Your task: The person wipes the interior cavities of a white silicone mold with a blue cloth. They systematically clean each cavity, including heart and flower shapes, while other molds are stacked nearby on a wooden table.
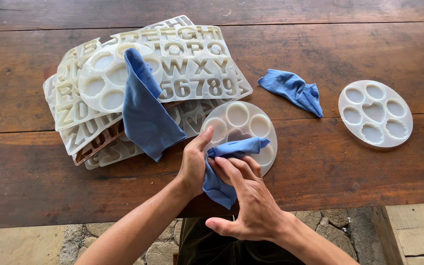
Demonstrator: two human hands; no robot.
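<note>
At the near edge of the wooden surface (320,186), the left hand (194,164) steadies the round white mould (241,122), fingers grasping its rim; the right hand (251,201) presses the blue cloth (222,184) on it, best worked firmly into each cavity

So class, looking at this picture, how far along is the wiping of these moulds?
Looks done: one round white mould lies apart on the right of the wooden table. In hand: the left hand steadies another round mould while the right hand presses a blue cloth on it. Probably left: the stack of letter moulds.
</note>
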